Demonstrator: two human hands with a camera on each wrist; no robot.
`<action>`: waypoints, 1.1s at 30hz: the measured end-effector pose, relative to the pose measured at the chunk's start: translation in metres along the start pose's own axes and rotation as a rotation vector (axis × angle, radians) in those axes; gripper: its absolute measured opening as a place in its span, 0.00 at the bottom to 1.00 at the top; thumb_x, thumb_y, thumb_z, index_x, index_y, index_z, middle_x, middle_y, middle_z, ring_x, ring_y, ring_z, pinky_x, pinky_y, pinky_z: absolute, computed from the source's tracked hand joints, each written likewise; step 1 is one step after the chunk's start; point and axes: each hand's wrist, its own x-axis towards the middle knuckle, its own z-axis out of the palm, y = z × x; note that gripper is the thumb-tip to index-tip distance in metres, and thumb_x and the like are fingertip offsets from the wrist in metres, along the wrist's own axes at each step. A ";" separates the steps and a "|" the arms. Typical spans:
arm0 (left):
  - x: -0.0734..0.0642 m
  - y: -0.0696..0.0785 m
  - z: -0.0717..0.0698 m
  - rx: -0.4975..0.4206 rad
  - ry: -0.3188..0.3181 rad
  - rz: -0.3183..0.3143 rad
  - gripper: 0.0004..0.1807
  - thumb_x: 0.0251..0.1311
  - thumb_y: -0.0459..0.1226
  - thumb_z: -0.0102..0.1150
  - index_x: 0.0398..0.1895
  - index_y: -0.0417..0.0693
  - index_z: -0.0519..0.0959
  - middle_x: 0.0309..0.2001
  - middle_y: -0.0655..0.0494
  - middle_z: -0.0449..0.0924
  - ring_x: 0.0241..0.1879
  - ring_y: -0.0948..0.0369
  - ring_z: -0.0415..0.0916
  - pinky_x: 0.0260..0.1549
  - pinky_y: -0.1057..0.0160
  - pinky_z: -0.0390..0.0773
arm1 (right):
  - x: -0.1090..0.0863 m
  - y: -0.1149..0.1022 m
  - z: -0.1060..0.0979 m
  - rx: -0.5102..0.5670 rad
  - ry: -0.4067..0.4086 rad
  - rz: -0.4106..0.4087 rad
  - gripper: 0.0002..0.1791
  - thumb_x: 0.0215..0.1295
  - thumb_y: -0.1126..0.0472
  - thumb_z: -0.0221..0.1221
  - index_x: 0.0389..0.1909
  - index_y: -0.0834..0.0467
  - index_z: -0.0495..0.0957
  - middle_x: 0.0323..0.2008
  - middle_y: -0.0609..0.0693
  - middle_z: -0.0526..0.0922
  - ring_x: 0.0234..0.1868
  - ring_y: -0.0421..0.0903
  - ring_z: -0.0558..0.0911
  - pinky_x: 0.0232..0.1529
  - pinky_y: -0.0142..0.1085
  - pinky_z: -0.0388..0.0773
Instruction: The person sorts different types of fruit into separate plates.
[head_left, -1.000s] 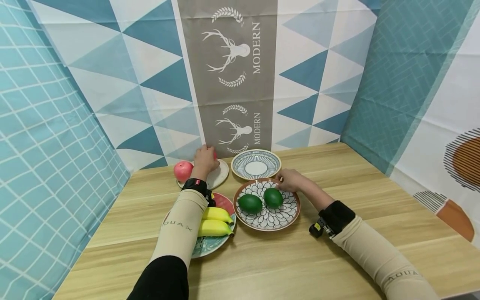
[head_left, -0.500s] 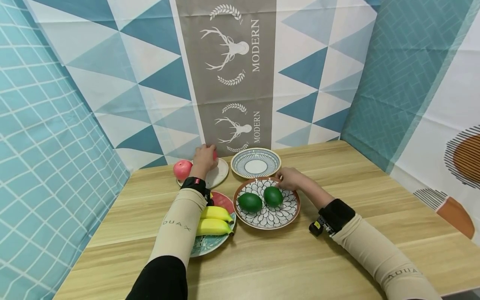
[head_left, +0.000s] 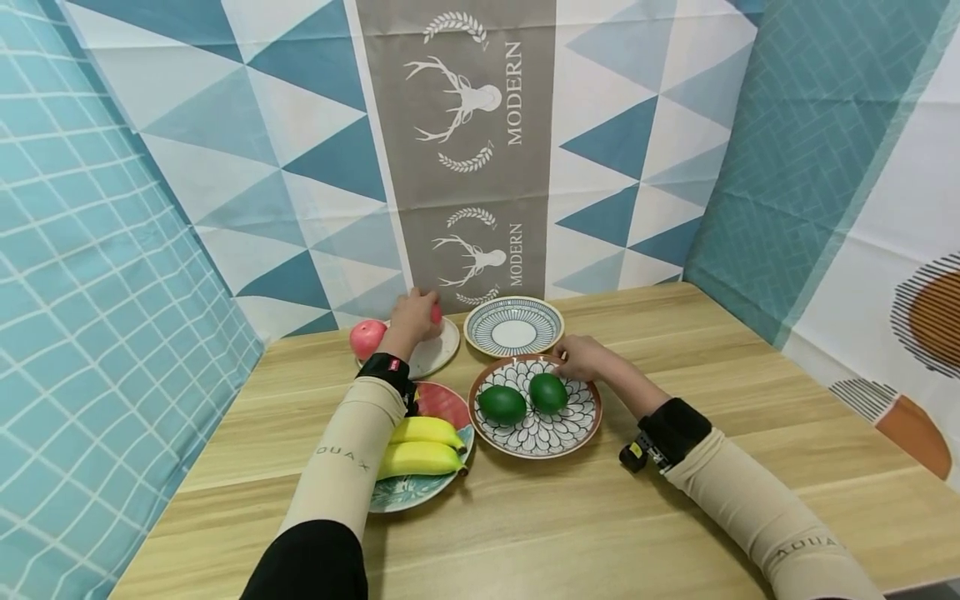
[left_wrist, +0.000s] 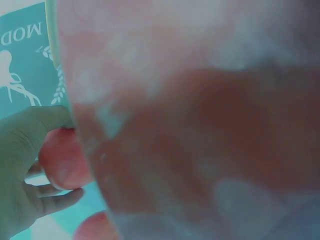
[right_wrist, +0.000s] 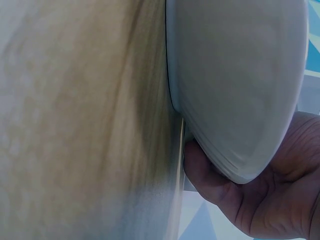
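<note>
At the back left my left hand grips a red apple above the small white plate; in the left wrist view, thumb and fingers curl round the fruit. Another apple sits at that plate's left side. My right hand pinches the far right rim of the brown-rimmed petal-patterned plate. Its fingers curl against the plate's pale underside in the right wrist view. On this plate lie two dark green oval fruits, one left and one right.
Bananas lie on a red-and-teal plate, partly hidden by my left forearm. A blue-lined plate stands behind the petal-patterned one, near the patterned back wall. Most of the left wrist view is a blurred reddish surface close to the camera.
My left forearm has swung slightly left, uncovering more of the bananas. The left hand stays at the apple and the right hand at the plate's rim, both nearly still.
</note>
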 end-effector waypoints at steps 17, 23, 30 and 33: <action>-0.006 0.009 -0.018 0.062 -0.121 0.063 0.30 0.46 0.47 0.70 0.53 0.50 0.74 0.54 0.40 0.67 0.48 0.41 0.73 0.45 0.44 0.75 | -0.001 0.002 0.003 -0.016 0.009 -0.025 0.07 0.65 0.58 0.64 0.37 0.58 0.80 0.36 0.54 0.80 0.37 0.49 0.77 0.33 0.36 0.75; -0.010 0.007 -0.014 0.055 -0.152 0.030 0.35 0.50 0.50 0.68 0.61 0.49 0.71 0.61 0.36 0.66 0.56 0.39 0.70 0.53 0.42 0.72 | 0.000 0.003 0.005 -0.003 0.004 -0.032 0.07 0.63 0.58 0.65 0.37 0.58 0.81 0.36 0.54 0.81 0.37 0.49 0.78 0.35 0.37 0.76; -0.009 0.000 -0.008 0.047 -0.146 0.024 0.36 0.52 0.50 0.66 0.64 0.48 0.70 0.61 0.35 0.67 0.58 0.40 0.70 0.54 0.42 0.71 | 0.001 0.001 0.005 -0.002 0.001 -0.031 0.07 0.64 0.59 0.64 0.37 0.58 0.80 0.37 0.54 0.80 0.38 0.49 0.78 0.35 0.36 0.76; -0.008 -0.001 -0.009 0.034 -0.132 0.028 0.35 0.51 0.50 0.68 0.62 0.48 0.71 0.59 0.36 0.69 0.57 0.41 0.70 0.54 0.43 0.72 | 0.002 0.001 0.003 0.006 0.000 -0.025 0.07 0.64 0.59 0.65 0.37 0.58 0.80 0.37 0.54 0.80 0.38 0.50 0.78 0.35 0.36 0.76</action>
